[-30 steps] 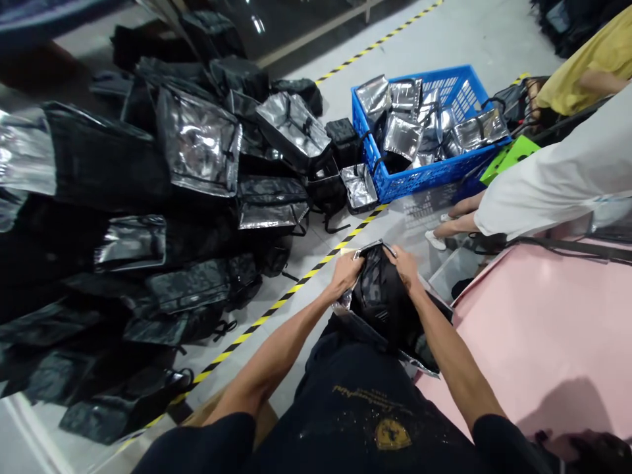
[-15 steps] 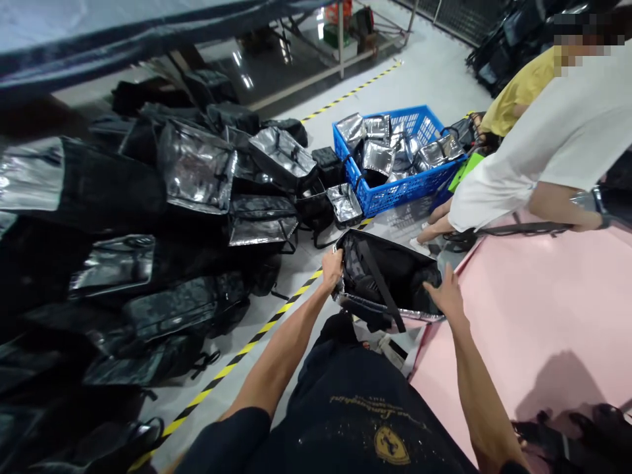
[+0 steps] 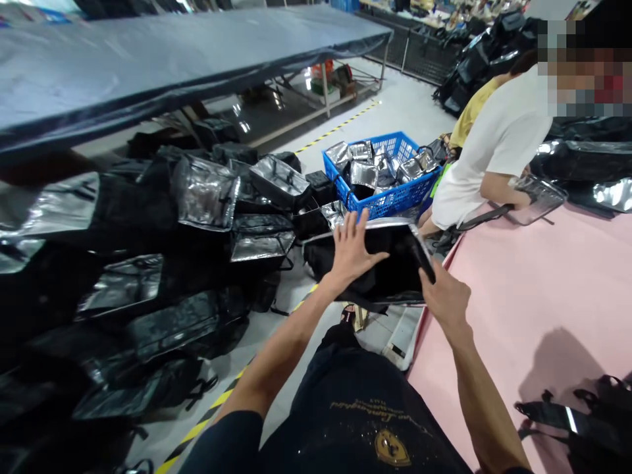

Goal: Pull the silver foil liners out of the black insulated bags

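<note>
A black bag (image 3: 395,263) with a silvery lined rim is held up in front of my body, its mouth facing me and dark inside. My left hand (image 3: 353,253) lies over its left part with fingers spread and thumb stretched out; I cannot tell how firmly it touches. At the bag's right edge, my right hand (image 3: 447,296) is closed on the rim, with the thumb on the near side. The bag's far wall and bottom are hidden.
Left, black bags with silver linings (image 3: 207,194) are heaped on the floor. Ahead stands a blue crate (image 3: 390,205) of silver-lined pieces. A pink-topped table (image 3: 533,276) is at right, where a person in white (image 3: 513,131) handles a bag. A grey covered table (image 3: 187,59) stands behind.
My left hand has left the bag's left rim and moved right, its fingers now spread over the bag. My right hand has closed on the right rim. The bag has turned and shifted slightly left.
</note>
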`<state>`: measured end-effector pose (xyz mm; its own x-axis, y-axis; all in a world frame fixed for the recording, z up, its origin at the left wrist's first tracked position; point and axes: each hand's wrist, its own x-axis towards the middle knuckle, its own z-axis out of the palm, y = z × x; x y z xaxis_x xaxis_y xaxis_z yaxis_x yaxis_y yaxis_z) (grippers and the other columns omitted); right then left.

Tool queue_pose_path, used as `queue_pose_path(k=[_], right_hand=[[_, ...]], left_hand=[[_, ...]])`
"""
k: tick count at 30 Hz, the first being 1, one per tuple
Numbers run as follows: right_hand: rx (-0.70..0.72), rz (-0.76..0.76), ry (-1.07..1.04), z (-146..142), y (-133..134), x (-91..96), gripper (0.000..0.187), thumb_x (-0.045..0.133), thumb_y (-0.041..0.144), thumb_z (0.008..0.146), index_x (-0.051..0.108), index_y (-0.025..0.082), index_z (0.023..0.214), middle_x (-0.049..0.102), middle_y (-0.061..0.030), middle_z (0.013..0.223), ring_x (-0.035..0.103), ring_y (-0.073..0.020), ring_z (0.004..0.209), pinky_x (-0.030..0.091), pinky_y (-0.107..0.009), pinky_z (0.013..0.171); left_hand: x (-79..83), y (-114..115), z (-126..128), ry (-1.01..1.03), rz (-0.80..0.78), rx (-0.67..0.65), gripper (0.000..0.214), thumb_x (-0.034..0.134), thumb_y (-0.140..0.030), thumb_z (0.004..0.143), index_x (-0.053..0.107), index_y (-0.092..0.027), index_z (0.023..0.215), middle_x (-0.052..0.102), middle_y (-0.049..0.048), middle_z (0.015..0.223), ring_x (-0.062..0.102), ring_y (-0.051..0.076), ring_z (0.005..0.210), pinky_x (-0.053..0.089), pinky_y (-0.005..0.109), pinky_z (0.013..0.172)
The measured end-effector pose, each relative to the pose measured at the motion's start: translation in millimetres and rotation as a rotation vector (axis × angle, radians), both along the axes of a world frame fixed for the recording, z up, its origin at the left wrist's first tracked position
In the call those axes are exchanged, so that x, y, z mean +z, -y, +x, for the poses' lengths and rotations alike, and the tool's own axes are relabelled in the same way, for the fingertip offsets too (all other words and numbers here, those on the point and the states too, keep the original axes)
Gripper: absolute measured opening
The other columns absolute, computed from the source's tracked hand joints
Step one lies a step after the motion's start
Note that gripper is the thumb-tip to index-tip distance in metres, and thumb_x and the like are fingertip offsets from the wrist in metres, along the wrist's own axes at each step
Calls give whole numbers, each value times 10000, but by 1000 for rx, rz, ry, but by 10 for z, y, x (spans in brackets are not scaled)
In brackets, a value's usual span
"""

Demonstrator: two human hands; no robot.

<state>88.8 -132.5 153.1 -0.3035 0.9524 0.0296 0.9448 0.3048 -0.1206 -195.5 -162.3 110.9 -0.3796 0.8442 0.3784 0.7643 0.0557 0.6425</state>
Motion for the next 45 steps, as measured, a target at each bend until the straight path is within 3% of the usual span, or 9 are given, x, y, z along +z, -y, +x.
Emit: queue_pose_path(k=[5, 9, 15, 20, 24, 29, 37, 41, 45], right_hand=[[326, 255, -199, -233, 508, 64, 453, 541, 430, 1195, 767, 259, 1548, 900, -118, 1060, 832, -260, 880, 534, -342, 709], [552, 507, -384, -24, 565, -34, 387, 706, 228, 1135, 776, 276, 1512, 910, -26, 1151, 847, -172, 911, 611, -284, 830], [589, 440, -523, 148, 523, -279, 326, 666, 116, 1100, 802, 275, 1351, 900, -17, 1205, 856, -222, 1086, 662, -357, 1011], [377, 360, -392, -191, 532, -413, 252, 586, 172, 1101, 807, 249, 1195, 905, -17, 1108, 854, -220, 953, 630, -331, 780], [442, 369, -304, -393, 364, -241, 389, 654, 371, 1138, 768, 213, 1475, 899, -51, 1060, 827, -210, 881, 565, -315, 732], [561, 253, -190, -660, -63, -81, 679, 623, 557, 1160, 590, 176, 1722, 896, -112, 1143, 797, -241, 889, 498, -349, 660], [716, -23, -13, -1514, -872, -69, 665, 626, 791, 1090, 779, 294, 1504, 877, -83, 946, 782, -268, 836, 365, -341, 642], [745, -181, -29, -1791, -1292, -284, 759, 524, 931, 1039, 840, 287, 1288, 865, -85, 924, 773, -265, 824, 335, -338, 688], [673, -364, -71, -2043, -1729, -916, 754, 443, 900, 1092, 793, 244, 966, 816, -93, 862, 731, -262, 826, 330, -349, 720]], left_hand=[[-53, 310, 202, -88, -111, 153, 1077, 881, -183, 770, 423, -154, 1745, 567, 265, 1722, 507, 458, 1627, 326, 634, 1382], [-7, 866, 106, -120, -119, 200, 613, 800, -186, 835, 692, -213, 1439, 808, 151, 1325, 751, 376, 1240, 550, 506, 1148], [-52, 1491, 320, -182, -161, 206, 302, 764, -224, 895, 744, -261, 1195, 837, 102, 1067, 788, 343, 1040, 594, 466, 985], [-150, 1379, 231, 94, -325, 54, 572, 794, -195, 807, 685, -272, 1364, 753, 133, 1531, 775, 359, 1245, 619, 452, 977], [-118, 1215, -109, 389, -437, -147, 837, 797, -282, 818, 538, -257, 1614, 807, 98, 1340, 791, 306, 1075, 600, 391, 901], [-247, 929, -574, 469, -550, -276, 415, 768, -284, 764, 682, -253, 1169, 732, 0, 930, 689, 239, 835, 524, 336, 772], [-623, 653, -1068, 758, -497, -253, 802, 812, -209, 606, 668, -226, 1394, 778, 61, 1315, 725, 362, 1247, 595, 482, 1108], [-819, 721, -1122, 928, -370, -174, 995, 874, -246, 679, 546, -259, 1618, 773, 96, 1463, 738, 368, 1343, 609, 480, 1138], [-1162, 781, -1099, 878, -229, -80, 1163, 965, -448, 824, 377, -337, 1821, 628, 139, 1730, 588, 398, 1611, 485, 536, 1338]])
